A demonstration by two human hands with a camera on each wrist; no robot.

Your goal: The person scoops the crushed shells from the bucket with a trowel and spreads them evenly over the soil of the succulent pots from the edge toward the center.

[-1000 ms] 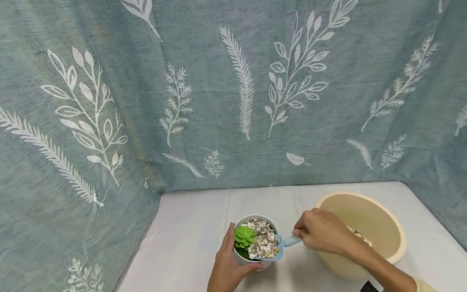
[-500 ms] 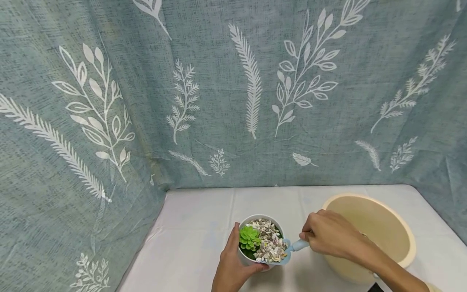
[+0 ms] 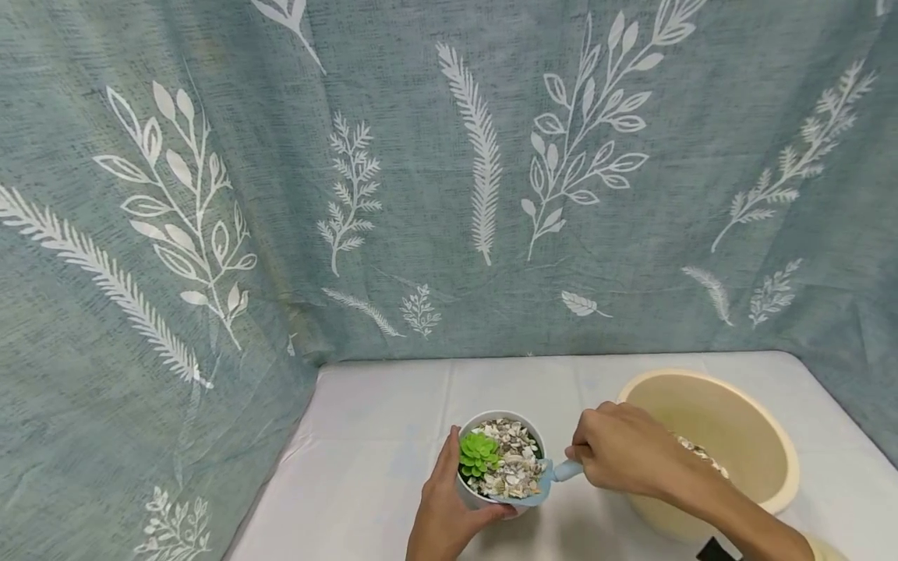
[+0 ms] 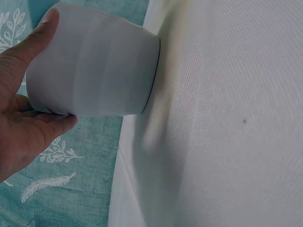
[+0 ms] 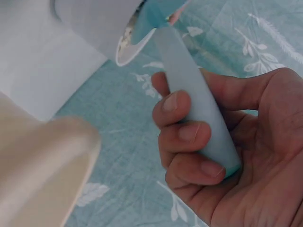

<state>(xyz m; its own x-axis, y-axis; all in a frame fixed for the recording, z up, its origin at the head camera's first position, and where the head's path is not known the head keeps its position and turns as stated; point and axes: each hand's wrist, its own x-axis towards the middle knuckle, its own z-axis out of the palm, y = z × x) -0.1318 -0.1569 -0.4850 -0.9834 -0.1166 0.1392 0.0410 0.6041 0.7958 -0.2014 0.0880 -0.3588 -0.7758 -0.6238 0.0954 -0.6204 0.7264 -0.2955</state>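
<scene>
A white pot [image 4: 99, 66] stands on the table with a bright green artificial succulent [image 3: 479, 454] at its left side. Shell-like chips [image 3: 508, 432] cover much of its top. My left hand [image 3: 445, 506] grips the pot from the left, its thumb on the near side; the left wrist view shows thumb and fingers on opposite sides of the wall. Curled around the handle of a light blue hand trowel [image 5: 194, 90], my right hand [image 3: 624, 448] holds it at the pot's right rim. In the head view, the trowel's blade is over the pot, and chips hide most of it.
A large cream basin [image 3: 751, 436] stands at the right, partly behind my right forearm, with more chips [image 3: 701, 453] inside. White cloth covers the table [image 3: 372, 436]. A teal leaf-patterned curtain [image 3: 407, 195] hangs behind and at both sides.
The trowel has moved slightly left and farther over the pot, and chips now lie closer to the succulent. My left hand keeps its grip. The head view has shifted a little.
</scene>
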